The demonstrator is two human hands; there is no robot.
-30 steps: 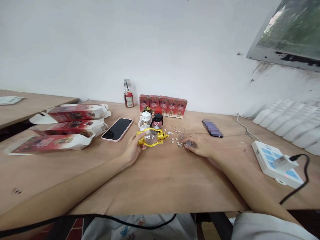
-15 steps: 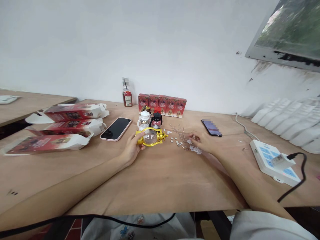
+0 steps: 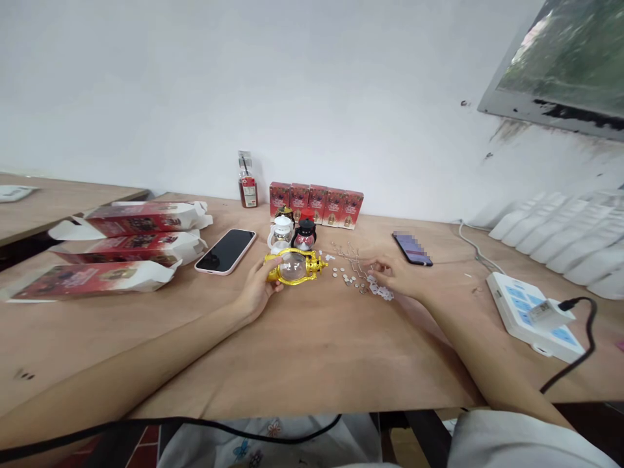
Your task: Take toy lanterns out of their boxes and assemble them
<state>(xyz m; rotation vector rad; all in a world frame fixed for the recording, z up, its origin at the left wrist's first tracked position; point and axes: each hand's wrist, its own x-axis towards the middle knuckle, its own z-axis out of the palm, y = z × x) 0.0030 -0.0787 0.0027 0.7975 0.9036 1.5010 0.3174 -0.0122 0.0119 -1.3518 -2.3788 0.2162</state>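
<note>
A small gold lantern with a clear bulb-shaped middle lies on its side in my left hand, which grips it round the base, its top pointing right. My right hand rests low over the table, fingers curled and thumb close to them; what they pinch, if anything, is too small to make out. Just under those fingers are small white plastic pieces. Silvery round discs and thin bent wires lie between the lantern and that hand. Behind the lantern stand a white lantern and a black-and-red lantern.
Red boxes stand in a row against the wall, beside a bottle. Opened red cartons lie left, near a phone. To the right are another phone, a power strip and white stacked items.
My right hand's fingers have shifted slightly over the white pieces. My left hand and the gold lantern have stayed in place.
</note>
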